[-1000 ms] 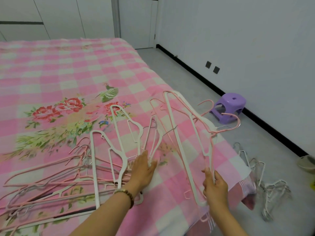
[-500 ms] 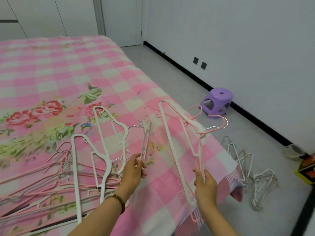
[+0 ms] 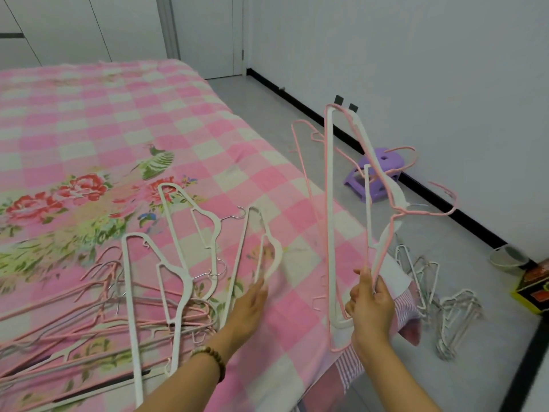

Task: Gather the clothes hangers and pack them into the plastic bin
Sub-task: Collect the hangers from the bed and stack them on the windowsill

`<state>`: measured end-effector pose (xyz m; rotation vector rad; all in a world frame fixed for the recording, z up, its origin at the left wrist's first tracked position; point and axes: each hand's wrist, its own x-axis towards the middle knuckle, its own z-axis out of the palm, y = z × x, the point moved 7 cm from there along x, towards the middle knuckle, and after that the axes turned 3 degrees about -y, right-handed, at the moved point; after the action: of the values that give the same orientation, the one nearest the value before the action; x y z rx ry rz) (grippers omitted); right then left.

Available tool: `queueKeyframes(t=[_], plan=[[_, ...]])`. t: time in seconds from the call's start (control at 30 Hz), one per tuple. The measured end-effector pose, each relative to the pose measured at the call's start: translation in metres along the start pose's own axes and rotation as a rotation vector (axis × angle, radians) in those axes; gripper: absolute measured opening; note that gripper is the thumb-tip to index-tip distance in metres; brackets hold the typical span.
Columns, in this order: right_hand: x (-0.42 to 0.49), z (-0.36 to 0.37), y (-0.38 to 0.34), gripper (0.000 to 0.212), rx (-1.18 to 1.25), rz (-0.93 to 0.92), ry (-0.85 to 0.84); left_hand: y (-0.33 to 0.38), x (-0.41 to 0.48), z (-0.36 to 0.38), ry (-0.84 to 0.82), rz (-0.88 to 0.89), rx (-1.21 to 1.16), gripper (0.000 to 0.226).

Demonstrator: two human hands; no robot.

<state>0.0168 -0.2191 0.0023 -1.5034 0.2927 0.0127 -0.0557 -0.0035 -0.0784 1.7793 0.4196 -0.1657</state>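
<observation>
The right hand [image 3: 370,307] is clamped round the lower ends of a bundle of pink and white hangers [image 3: 329,203], held upright over the edge of the bed [image 3: 118,114]. The left hand [image 3: 248,304], fingers stretched out, touches the foot of a white hanger [image 3: 274,248] lying on the bed. The sound move looks to be pinching its bar, then laying it flat against the bundle with hooks aligned so nothing snags. More hangers [image 3: 178,289] are heaped on the bed to the left and wire hangers [image 3: 457,310] lie on the floor. The plastic bin is not in view.
</observation>
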Motion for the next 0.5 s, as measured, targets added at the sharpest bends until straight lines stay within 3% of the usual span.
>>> queueKeyframes(t=[0.07, 0.17, 0.3, 0.37, 0.5], plan=[[-0.005, 0.008, 0.003, 0.024, 0.045, 0.044, -0.061, -0.010, -0.002, 0.011, -0.088, -0.118, -0.042, 0.059], [-0.021, 0.027, 0.028, 0.023, 0.058, 0.162, -0.156, -0.011, -0.009, 0.014, -0.066, -0.210, -0.212, 0.072], [-0.048, 0.052, 0.088, 0.021, -0.068, 0.291, -0.222, -0.004, -0.006, 0.015, 0.017, -0.256, -0.568, 0.059], [-0.059, 0.061, 0.120, 0.022, -0.235, 0.324, -0.275, -0.010, -0.009, 0.007, 0.083, -0.241, -0.406, 0.034], [-0.081, 0.088, 0.150, 0.027, -0.324, 0.401, -0.437, -0.039, -0.009, -0.021, 0.169, -0.155, -0.035, 0.029]])
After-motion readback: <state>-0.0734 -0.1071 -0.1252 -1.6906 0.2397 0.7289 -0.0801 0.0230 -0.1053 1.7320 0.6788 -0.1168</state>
